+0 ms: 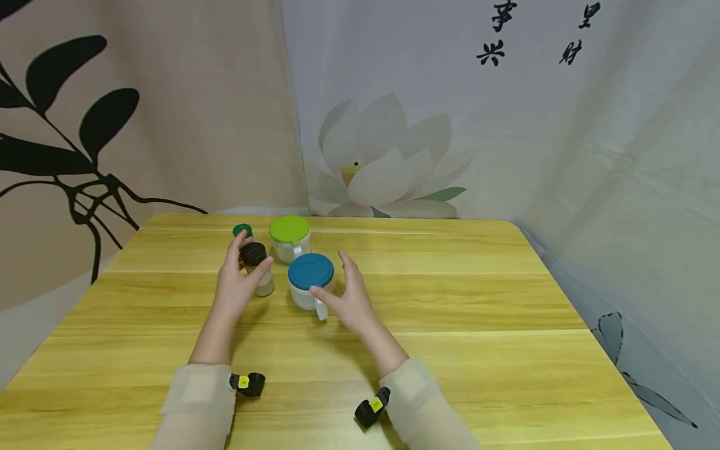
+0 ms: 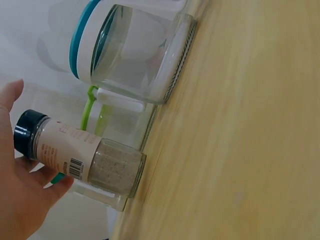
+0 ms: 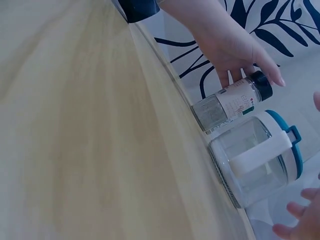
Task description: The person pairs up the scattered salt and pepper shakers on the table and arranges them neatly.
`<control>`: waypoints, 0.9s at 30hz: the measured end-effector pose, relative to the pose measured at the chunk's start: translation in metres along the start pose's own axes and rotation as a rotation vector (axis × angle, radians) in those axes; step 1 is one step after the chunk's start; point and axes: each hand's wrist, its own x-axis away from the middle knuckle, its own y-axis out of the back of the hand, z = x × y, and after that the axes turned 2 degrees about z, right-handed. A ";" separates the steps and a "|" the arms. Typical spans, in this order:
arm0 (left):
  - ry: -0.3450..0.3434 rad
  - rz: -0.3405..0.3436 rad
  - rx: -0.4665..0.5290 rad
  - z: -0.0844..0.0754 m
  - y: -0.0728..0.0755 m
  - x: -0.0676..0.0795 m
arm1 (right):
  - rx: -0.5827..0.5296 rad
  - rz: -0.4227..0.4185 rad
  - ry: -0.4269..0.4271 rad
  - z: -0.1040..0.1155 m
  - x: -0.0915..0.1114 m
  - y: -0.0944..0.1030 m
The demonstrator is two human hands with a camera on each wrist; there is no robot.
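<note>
My left hand (image 1: 235, 282) is held around a black-capped spice jar (image 1: 264, 286), thumb and fingers spread on either side of it. In the left wrist view the jar (image 2: 116, 165) stands on the table, with a paper label and greyish powder inside; the thumb is apart from it. My right hand (image 1: 353, 302) reaches beside a clear jar with a blue lid (image 1: 310, 271) and white handle (image 3: 260, 154), its fingers spread. The right thumb overlaps the jar's near side in the head view, while in the right wrist view the fingertips (image 3: 296, 209) show off the lid's side.
Behind the blue-lidded jar stands a similar one with a lime-green lid (image 1: 289, 230). A green-capped jar (image 1: 242, 229) is partly hidden behind my left hand. The wooden table (image 1: 478, 350) stretches to the right, and printed curtains (image 1: 506, 144) hang at its back and sides.
</note>
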 end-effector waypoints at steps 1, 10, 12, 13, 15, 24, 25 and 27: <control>0.000 0.000 0.004 0.001 0.000 0.000 | -0.006 0.001 -0.001 0.000 -0.001 -0.001; 0.025 -0.017 0.067 0.006 -0.004 -0.002 | -0.068 0.013 0.011 -0.002 -0.007 -0.010; 0.027 -0.023 0.094 0.003 -0.005 0.000 | -0.076 0.011 0.007 -0.003 -0.008 -0.012; 0.029 -0.027 0.103 0.003 -0.005 0.000 | -0.075 0.009 0.005 -0.002 -0.008 -0.013; 0.034 -0.037 0.113 0.005 -0.006 -0.001 | -0.077 0.006 0.001 -0.003 -0.008 -0.014; 0.079 -0.072 0.187 -0.008 -0.006 0.003 | -0.084 0.001 -0.010 -0.005 -0.010 -0.022; 0.074 -0.077 0.200 -0.012 -0.006 0.004 | -0.090 -0.001 -0.010 -0.006 -0.010 -0.024; 0.069 -0.086 0.215 -0.018 -0.006 0.006 | -0.101 -0.006 -0.011 -0.007 -0.011 -0.026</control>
